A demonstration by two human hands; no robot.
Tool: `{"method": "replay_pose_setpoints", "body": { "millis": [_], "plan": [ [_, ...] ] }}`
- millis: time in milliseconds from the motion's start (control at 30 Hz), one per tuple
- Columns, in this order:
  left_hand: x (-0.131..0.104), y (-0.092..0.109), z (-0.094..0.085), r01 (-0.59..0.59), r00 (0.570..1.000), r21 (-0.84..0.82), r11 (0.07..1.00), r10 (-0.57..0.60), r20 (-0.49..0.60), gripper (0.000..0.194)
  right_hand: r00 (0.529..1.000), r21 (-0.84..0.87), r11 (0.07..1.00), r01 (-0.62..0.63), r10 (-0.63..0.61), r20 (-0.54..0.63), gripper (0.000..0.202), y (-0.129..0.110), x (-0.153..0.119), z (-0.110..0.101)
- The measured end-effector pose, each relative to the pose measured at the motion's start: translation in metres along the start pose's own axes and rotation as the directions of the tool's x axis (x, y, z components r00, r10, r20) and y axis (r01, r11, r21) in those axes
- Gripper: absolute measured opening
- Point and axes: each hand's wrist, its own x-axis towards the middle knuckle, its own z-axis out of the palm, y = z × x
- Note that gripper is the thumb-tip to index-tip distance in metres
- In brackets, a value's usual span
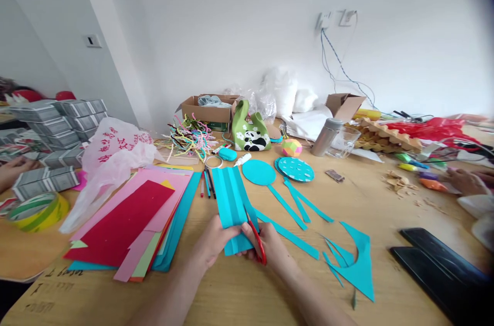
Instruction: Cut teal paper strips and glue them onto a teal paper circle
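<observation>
My left hand (pixel 214 237) is closed on a folded sheet of blue paper (pixel 227 192), gripping its lower left part. Creases run along the length of the sheet. Red-handled scissors (pixel 260 243) are in my right hand (pixel 270 245), their blades at the sheet's right side, where a strip parts from it. How far the blades are apart I cannot make out. Right of the sheet lie a long blue strip (pixel 289 239), a blue paper disc (pixel 259 171), and a white-marked blue disc (pixel 296 168). Blue offcuts (pixel 360 264) lie farther right.
Coloured paper sheets (pixel 127 213) are stacked at left, near a plastic bag (pixel 116 146) and a tape roll (pixel 40 211). Pens (pixel 208 183), a green panda bag (pixel 250 130) and a steel bottle (pixel 326 138) stand behind. Dark phones (pixel 440 269) lie right. Other people's hands (pixel 465 181) show at both sides.
</observation>
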Motion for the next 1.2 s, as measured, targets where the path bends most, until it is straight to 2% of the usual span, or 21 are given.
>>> {"method": "replay_pose_setpoints", "body": {
  "millis": [100, 267, 333, 433, 500, 600, 700, 833, 1000, 1200],
  "plan": [
    [0.000, 0.000, 0.001, -0.011, 0.998, 0.036, 0.999, 0.009, 0.061, 0.038, 1.000, 0.004, 1.000, -0.020, 0.020, -0.007, 0.065, 0.001, 0.000, 0.000],
    [-0.001, 0.000, 0.001, -0.028, 0.998, 0.045, 0.999, 0.025, 0.061, 0.038, 1.000, -0.010, 1.000, -0.003, 0.003, -0.001, 0.064, 0.001, 0.001, -0.001],
    [-0.001, -0.002, -0.001, -0.040, 0.999, 0.012, 0.999, 0.040, 0.034, 0.041, 0.999, -0.030, 1.000, -0.008, 0.007, -0.035, 0.063, 0.000, 0.000, -0.002],
    [0.003, -0.003, -0.006, -0.005, 0.999, -0.127, 0.992, 0.001, -0.035, 0.045, 0.994, -0.041, 0.998, -0.041, 0.037, -0.101, 0.062, -0.003, -0.001, -0.003],
    [0.007, -0.003, -0.010, 0.018, 0.996, -0.227, 0.974, -0.037, -0.083, 0.048, 0.994, -0.037, 0.998, -0.043, 0.040, -0.098, 0.063, -0.006, -0.003, -0.003],
    [0.013, 0.000, -0.017, -0.013, 0.982, -0.307, 0.952, -0.045, -0.181, 0.050, 0.998, -0.049, 0.998, -0.038, 0.036, -0.045, 0.064, -0.008, -0.005, -0.001],
    [0.015, 0.002, -0.021, -0.031, 0.964, -0.260, 0.965, -0.040, -0.264, 0.046, 0.998, -0.060, 0.997, -0.053, 0.054, 0.014, 0.064, -0.008, -0.008, 0.002],
    [0.014, -0.002, -0.022, -0.089, 0.947, -0.125, 0.988, 0.046, -0.318, 0.047, 0.996, -0.086, 0.994, -0.070, 0.074, 0.041, 0.063, -0.005, -0.008, 0.004],
    [0.013, -0.007, -0.019, -0.076, 0.949, -0.073, 0.994, 0.050, -0.312, 0.043, 0.998, -0.127, 0.990, -0.058, 0.059, 0.005, 0.064, -0.002, -0.005, 0.004],
    [0.011, -0.004, -0.015, -0.091, 0.949, -0.091, 0.992, 0.059, -0.311, 0.046, 0.999, -0.163, 0.986, -0.039, 0.035, -0.030, 0.064, 0.001, -0.003, 0.004]
  ]
}}
